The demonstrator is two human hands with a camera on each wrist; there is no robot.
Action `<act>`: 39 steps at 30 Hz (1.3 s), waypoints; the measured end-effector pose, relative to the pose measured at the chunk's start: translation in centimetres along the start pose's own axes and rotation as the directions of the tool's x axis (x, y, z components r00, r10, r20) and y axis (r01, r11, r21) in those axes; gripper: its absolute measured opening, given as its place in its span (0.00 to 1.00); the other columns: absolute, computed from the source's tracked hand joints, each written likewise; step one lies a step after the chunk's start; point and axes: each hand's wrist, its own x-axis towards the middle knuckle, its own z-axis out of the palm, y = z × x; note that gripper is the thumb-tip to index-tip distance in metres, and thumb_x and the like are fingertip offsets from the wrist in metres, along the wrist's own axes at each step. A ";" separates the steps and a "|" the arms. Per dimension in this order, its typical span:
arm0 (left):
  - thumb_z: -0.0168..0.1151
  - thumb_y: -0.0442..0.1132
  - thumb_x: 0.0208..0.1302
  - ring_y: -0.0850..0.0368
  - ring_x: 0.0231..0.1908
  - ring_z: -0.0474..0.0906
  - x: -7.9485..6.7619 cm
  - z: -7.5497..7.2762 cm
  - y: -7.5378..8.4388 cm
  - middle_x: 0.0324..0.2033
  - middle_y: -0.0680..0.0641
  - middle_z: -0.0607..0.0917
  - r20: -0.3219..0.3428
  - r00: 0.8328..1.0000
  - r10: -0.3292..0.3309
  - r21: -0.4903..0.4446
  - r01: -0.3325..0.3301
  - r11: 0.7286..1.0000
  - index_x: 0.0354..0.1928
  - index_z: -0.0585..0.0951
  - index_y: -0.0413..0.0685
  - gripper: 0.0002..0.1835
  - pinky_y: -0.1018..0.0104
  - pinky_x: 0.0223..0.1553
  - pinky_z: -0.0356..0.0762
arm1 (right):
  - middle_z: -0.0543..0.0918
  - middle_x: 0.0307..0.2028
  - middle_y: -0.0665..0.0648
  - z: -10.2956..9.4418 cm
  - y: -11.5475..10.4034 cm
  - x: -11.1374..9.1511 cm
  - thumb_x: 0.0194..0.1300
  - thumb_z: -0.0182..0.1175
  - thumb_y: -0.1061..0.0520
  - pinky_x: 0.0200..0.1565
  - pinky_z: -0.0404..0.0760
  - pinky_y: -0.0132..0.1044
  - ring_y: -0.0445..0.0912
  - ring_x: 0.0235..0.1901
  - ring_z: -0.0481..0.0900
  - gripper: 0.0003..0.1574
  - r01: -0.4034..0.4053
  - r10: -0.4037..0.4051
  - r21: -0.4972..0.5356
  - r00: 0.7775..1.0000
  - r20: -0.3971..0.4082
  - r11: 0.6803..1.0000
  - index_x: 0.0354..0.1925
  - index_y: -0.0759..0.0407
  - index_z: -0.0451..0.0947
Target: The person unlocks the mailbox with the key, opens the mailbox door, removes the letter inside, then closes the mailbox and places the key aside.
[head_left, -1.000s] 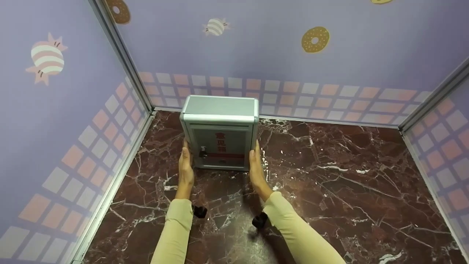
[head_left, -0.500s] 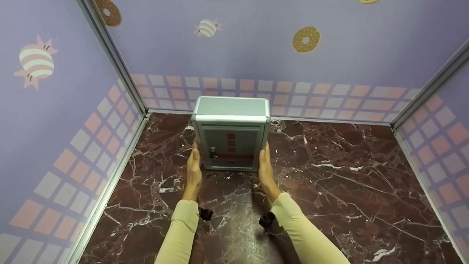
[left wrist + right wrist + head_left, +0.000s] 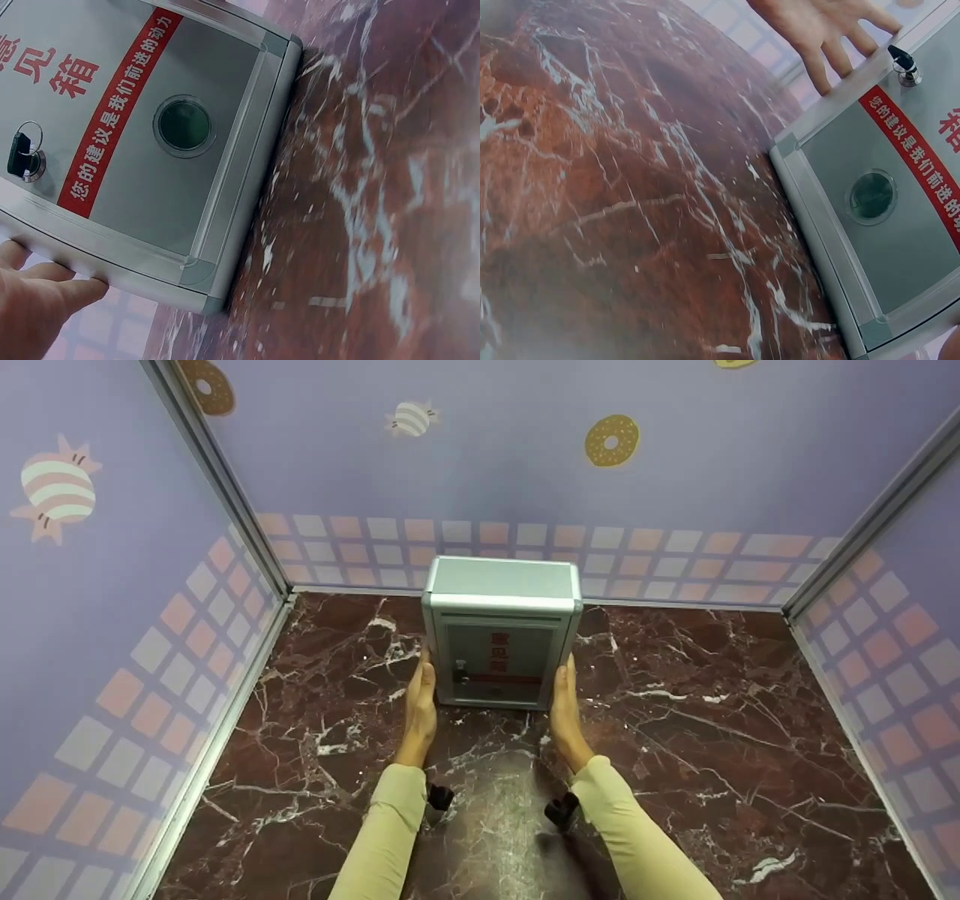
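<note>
A silver-grey metal suggestion box (image 3: pixel 495 660) stands upright on the dark red marbled table, its front toward me. Red characters, a red strip, a round window and a lock with a key (image 3: pixel 26 157) show on that front. My left hand (image 3: pixel 421 705) presses against the box's left side with fingers extended; in the left wrist view the fingertips (image 3: pixel 90 292) touch its side. On the right side lies my right hand (image 3: pixel 566 709), fingers straight along the panel and thumb near the front edge. Part of the fingers on both hands is hidden behind the box.
The marbled table (image 3: pixel 712 780) meets a purple back wall (image 3: pixel 510 457) with printed sweets and tiles, just behind the box. Similar side panels (image 3: pixel 82 660) stand to the left and right, joined by grey metal posts. Small black devices (image 3: pixel 440 796) sit at both wrists.
The suggestion box has moved to the right along the table with both hands on its sides. The head view has shifted slightly to the right. The hands keep their places on the box.
</note>
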 end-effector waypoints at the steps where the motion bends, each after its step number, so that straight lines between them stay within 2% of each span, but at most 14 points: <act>1: 0.31 0.39 0.78 0.40 0.73 0.43 0.1 0.3 0.0 0.73 0.31 0.49 0.006 1.000 0.003 0.000 -0.003 1.000 0.74 0.49 0.29 0.29 0.56 0.71 0.42 | 0.37 0.76 0.66 -0.2 0.1 0.1 0.79 0.25 0.54 0.71 0.36 0.52 0.57 0.74 0.35 0.35 0.005 -0.005 -0.005 1.000 -0.013 1.000 0.77 0.66 0.33; 6: 0.32 0.43 0.79 0.40 0.73 0.44 0.4 1.7 -0.4 0.73 0.32 0.51 0.011 1.000 0.016 -0.009 -0.015 1.000 0.74 0.49 0.31 0.30 0.54 0.71 0.42 | 0.38 0.76 0.64 -1.4 1.0 0.2 0.79 0.27 0.41 0.71 0.36 0.49 0.54 0.74 0.35 0.42 0.030 -0.031 -0.024 0.998 -0.051 0.999 0.77 0.63 0.34; 8: 0.32 0.51 0.79 0.41 0.73 0.44 0.6 2.3 -1.6 0.73 0.34 0.51 0.005 1.000 0.025 -0.008 -0.025 1.000 0.75 0.50 0.32 0.34 0.54 0.71 0.42 | 0.39 0.77 0.64 -1.9 1.2 0.2 0.78 0.27 0.36 0.71 0.36 0.49 0.53 0.74 0.35 0.45 0.023 -0.025 -0.029 0.997 -0.066 0.999 0.78 0.63 0.35; 9: 0.33 0.52 0.79 0.41 0.73 0.44 0.6 2.6 -1.7 0.73 0.34 0.51 0.006 1.000 0.023 -0.009 -0.023 1.000 0.75 0.50 0.33 0.34 0.54 0.71 0.42 | 0.39 0.77 0.63 -2.1 1.2 0.2 0.77 0.28 0.34 0.71 0.36 0.49 0.53 0.74 0.35 0.46 0.016 -0.019 -0.032 0.997 -0.071 0.999 0.78 0.62 0.35; 13: 0.33 0.49 0.79 0.41 0.73 0.45 0.5 3.9 -1.6 0.73 0.33 0.52 0.023 0.999 0.041 -0.017 -0.041 0.999 0.74 0.51 0.30 0.33 0.56 0.71 0.42 | 0.38 0.77 0.63 -3.4 1.1 0.2 0.80 0.26 0.44 0.71 0.37 0.49 0.54 0.74 0.35 0.39 0.007 -0.010 -0.032 0.997 -0.082 0.999 0.78 0.63 0.34; 15: 0.33 0.44 0.79 0.41 0.73 0.44 0.2 4.6 -0.5 0.73 0.33 0.51 0.043 0.998 0.041 -0.022 -0.041 0.999 0.74 0.50 0.30 0.31 0.57 0.71 0.42 | 0.37 0.77 0.63 -4.1 1.1 0.2 0.80 0.26 0.48 0.71 0.37 0.48 0.54 0.74 0.35 0.37 0.007 -0.009 -0.027 0.996 -0.092 1.000 0.77 0.63 0.33; 16: 0.33 0.46 0.79 0.40 0.73 0.44 0.2 5.0 -0.5 0.73 0.33 0.51 0.046 0.998 0.045 -0.024 -0.044 0.999 0.74 0.50 0.30 0.31 0.57 0.71 0.42 | 0.37 0.77 0.63 -4.4 1.1 0.3 0.80 0.26 0.48 0.71 0.37 0.48 0.53 0.74 0.36 0.37 0.004 -0.006 -0.026 0.995 -0.101 1.000 0.77 0.63 0.33; 21: 0.35 0.50 0.80 0.37 0.72 0.46 0.0 6.7 -0.4 0.73 0.33 0.53 0.047 0.997 0.055 -0.024 -0.054 0.998 0.74 0.52 0.32 0.33 0.50 0.71 0.43 | 0.38 0.77 0.61 -6.1 1.4 0.2 0.79 0.27 0.39 0.71 0.36 0.46 0.51 0.74 0.35 0.42 -0.022 0.016 -0.038 0.990 -0.143 0.999 0.78 0.61 0.33; 26: 0.35 0.50 0.79 0.33 0.71 0.47 -0.1 8.1 -0.1 0.72 0.32 0.53 0.060 0.997 0.053 -0.017 -0.052 0.998 0.75 0.52 0.34 0.33 0.42 0.69 0.43 | 0.39 0.77 0.62 -7.6 1.2 0.4 0.79 0.27 0.39 0.71 0.36 0.46 0.52 0.74 0.35 0.42 -0.025 0.020 -0.027 0.986 -0.166 0.999 0.78 0.61 0.33; 28: 0.35 0.52 0.79 0.34 0.71 0.47 0.0 8.5 0.0 0.72 0.31 0.53 0.068 0.996 0.049 -0.023 -0.048 0.999 0.75 0.52 0.33 0.34 0.42 0.70 0.42 | 0.38 0.77 0.61 -8.1 1.1 0.5 0.79 0.27 0.39 0.71 0.35 0.47 0.52 0.74 0.35 0.42 -0.049 0.043 -0.031 0.984 -0.172 0.998 0.78 0.60 0.32; 31: 0.35 0.53 0.79 0.35 0.71 0.47 0.1 9.0 0.2 0.72 0.30 0.53 0.071 0.996 0.054 -0.024 -0.053 0.998 0.73 0.52 0.29 0.36 0.47 0.71 0.43 | 0.36 0.77 0.60 -8.7 0.9 0.5 0.78 0.26 0.36 0.71 0.35 0.48 0.51 0.74 0.34 0.44 -0.084 0.074 -0.045 0.980 -0.186 0.995 0.78 0.58 0.31; 35: 0.36 0.48 0.80 0.37 0.71 0.48 0.2 9.3 0.1 0.71 0.29 0.55 0.063 0.995 0.072 -0.019 -0.070 0.997 0.72 0.54 0.26 0.33 0.53 0.71 0.45 | 0.36 0.77 0.58 -9.0 1.0 0.6 0.77 0.26 0.34 0.71 0.35 0.48 0.50 0.74 0.33 0.45 -0.074 0.064 -0.045 0.980 -0.189 0.996 0.78 0.57 0.31; 39: 0.36 0.44 0.79 0.35 0.71 0.48 -0.1 9.5 0.2 0.71 0.30 0.55 0.071 0.995 0.077 -0.024 -0.075 0.997 0.73 0.53 0.29 0.30 0.49 0.71 0.44 | 0.36 0.77 0.57 -9.0 1.2 0.3 0.78 0.26 0.36 0.71 0.35 0.46 0.48 0.74 0.34 0.43 -0.060 0.053 -0.032 0.981 -0.188 0.998 0.78 0.56 0.32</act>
